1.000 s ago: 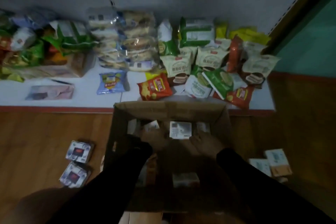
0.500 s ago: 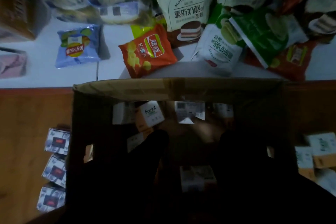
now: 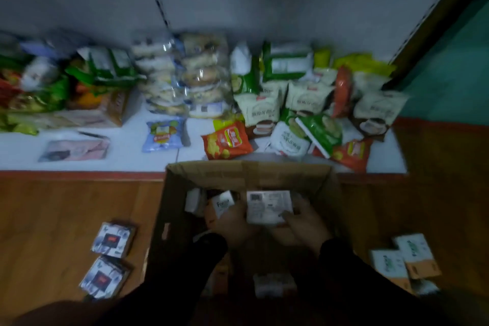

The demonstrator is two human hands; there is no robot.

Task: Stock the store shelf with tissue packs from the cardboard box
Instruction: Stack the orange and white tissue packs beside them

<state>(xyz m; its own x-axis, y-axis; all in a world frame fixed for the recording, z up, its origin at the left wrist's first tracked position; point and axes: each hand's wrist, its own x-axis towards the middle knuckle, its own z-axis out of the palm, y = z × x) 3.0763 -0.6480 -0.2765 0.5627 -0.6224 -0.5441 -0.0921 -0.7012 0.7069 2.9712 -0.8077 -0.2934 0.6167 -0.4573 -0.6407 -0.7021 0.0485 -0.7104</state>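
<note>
Cardboard box (image 3: 246,174), 6 o'clock: left hand (image 3: 235,222) and right hand (image 3: 304,222) clamp fingers on tissue pack (image 3: 268,205).

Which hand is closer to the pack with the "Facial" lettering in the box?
Left. The left hand touches the Facial-lettered pack from below; the right hand sits beyond the barcode pack, further right.

1. Cardboard box (image 3: 246,173): brown, open-topped, on the wood floor against the shelf's front edge.
2. White tissue pack (image 3: 268,205): barcode side up, held inside the box.
3. Shelf (image 3: 127,151): white, low, loaded with snack bags.
</note>
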